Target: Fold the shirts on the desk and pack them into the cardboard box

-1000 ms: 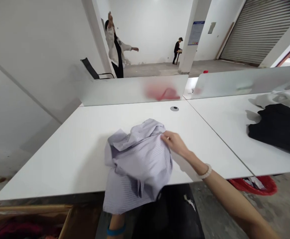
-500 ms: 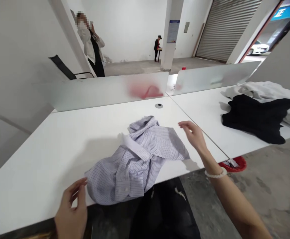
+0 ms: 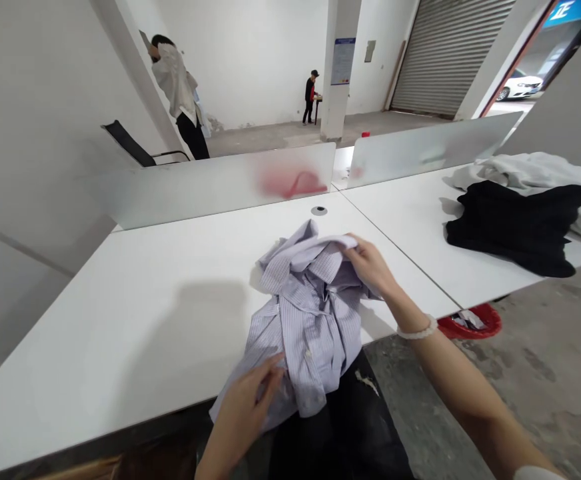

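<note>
A crumpled striped lilac shirt (image 3: 310, 307) lies on the white table (image 3: 160, 313), with its lower part hanging over the near edge. My right hand (image 3: 368, 265) is closed on the shirt's upper edge near the collar and lifts it a little. A pale bead bracelet sits on that wrist. My left hand (image 3: 250, 400) pinches the shirt's lower hem at the table's near edge.
A black garment (image 3: 515, 227) and pale clothes (image 3: 525, 170) lie on the adjoining table to the right. Frosted dividers (image 3: 210, 183) stand along the back. A red basket (image 3: 473, 325) sits on the floor. Two people stand far behind, near a black chair (image 3: 130, 143).
Both hands were off the shirt half a second ago. Now my right hand has taken its top and my left hand its lower hem, and the shirt has bunched up.
</note>
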A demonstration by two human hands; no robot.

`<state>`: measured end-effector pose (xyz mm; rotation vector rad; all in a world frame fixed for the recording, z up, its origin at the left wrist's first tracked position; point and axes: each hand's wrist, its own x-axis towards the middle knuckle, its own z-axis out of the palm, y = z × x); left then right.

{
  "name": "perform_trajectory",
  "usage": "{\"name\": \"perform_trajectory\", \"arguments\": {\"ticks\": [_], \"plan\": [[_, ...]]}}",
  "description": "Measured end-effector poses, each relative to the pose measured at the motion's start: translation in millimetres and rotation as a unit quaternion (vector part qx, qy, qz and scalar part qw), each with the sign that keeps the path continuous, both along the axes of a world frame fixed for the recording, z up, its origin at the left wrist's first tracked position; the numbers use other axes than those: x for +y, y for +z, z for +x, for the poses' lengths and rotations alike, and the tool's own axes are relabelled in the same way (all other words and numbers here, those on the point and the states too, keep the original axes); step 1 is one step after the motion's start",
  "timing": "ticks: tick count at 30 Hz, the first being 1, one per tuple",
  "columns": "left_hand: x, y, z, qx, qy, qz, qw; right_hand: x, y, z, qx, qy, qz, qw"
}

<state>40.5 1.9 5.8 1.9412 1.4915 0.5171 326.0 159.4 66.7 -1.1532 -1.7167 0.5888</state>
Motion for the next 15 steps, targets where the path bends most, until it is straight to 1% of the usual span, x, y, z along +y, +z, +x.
{"name": "perform_trajectory", "arguments": {"ticks": [2,4,5,7,10,12,13,15], "plan": [[20,5.9,-2,-0.034,0.054,0.009,0.998,-2,11.3,14,0.111,-0.030,0.000,0.993],[50,5.5,3,-0.057,0.101,0.055,0.992,-6,14.6,23,0.185,-0.035,-0.005,0.982],[68,3.7,8,-0.073,0.113,0.074,0.988,-8,14.2,25,0.205,-0.035,-0.009,0.978],[106,-0.5,21,-0.098,0.110,0.097,0.984,-12,12.4,29,0.218,-0.033,-0.009,0.975],[153,-0.5,44,-0.081,0.079,0.115,0.987,-15,15.6,32,0.191,-0.027,0.017,0.981],[174,8.5,51,-0.062,0.076,0.120,0.988,-18,24.7,36,0.171,-0.035,0.046,0.984],[181,16.4,50,-0.063,0.082,0.120,0.987,-19,31.2,39,0.167,-0.047,0.061,0.983],[187,38.1,39,-0.079,0.096,0.120,0.985,-23,46.9,48,0.176,-0.088,0.080,0.977]]}}
